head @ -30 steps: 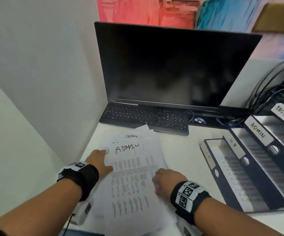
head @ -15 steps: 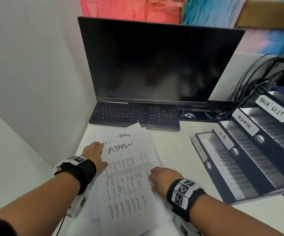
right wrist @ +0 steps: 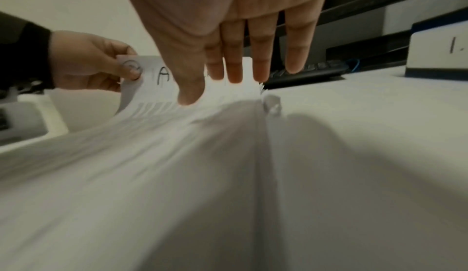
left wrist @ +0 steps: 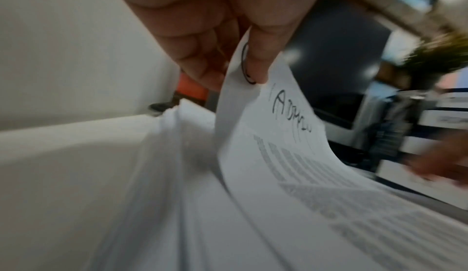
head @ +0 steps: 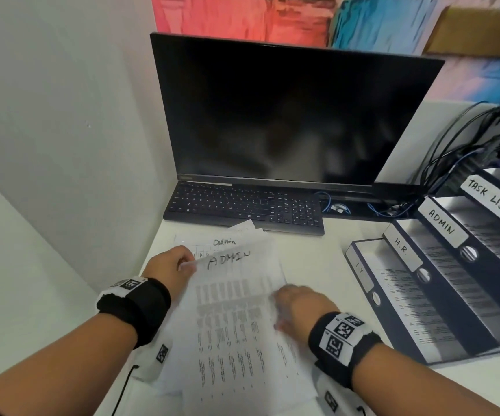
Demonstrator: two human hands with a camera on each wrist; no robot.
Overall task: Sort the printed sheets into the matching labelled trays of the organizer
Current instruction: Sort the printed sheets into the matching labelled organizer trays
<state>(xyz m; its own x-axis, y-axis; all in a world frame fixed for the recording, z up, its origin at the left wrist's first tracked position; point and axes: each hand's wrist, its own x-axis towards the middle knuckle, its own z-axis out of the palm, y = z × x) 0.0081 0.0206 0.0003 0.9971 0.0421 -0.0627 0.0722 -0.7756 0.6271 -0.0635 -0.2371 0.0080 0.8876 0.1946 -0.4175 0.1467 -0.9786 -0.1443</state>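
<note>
Our left hand [head: 169, 265] pinches the top-left corner of the top ADMIN sheet [head: 236, 298] between thumb and fingers [left wrist: 202, 55], and in the left wrist view that corner curls up off the stack of sheets [head: 227, 240] while the rest of the page lies flat. Our right hand [head: 298, 307] is spread, its fingers [right wrist: 260, 55] straight and grasping nothing; from the head view it sits at the sheet's right edge, though we cannot tell whether the tips press the paper or hover just above it.

The risks, as we judge them: the pinch may catch 2 sheets instead of 1, since the pages sit closely layered. If the right hand weighs on the lifted sheet, pulling could crease or tear the corner. If it does not hold the pile, the stack may slide across the counter [head: 318, 259].

The sheet lies directly under both hands, near the front of the counter. The organizer [head: 441, 298] stands well apart to the right, with the ADMIN tray [head: 442, 225] between the H.R. tray [head: 402, 250] and the TASK LIST tray [head: 492, 199].
</note>
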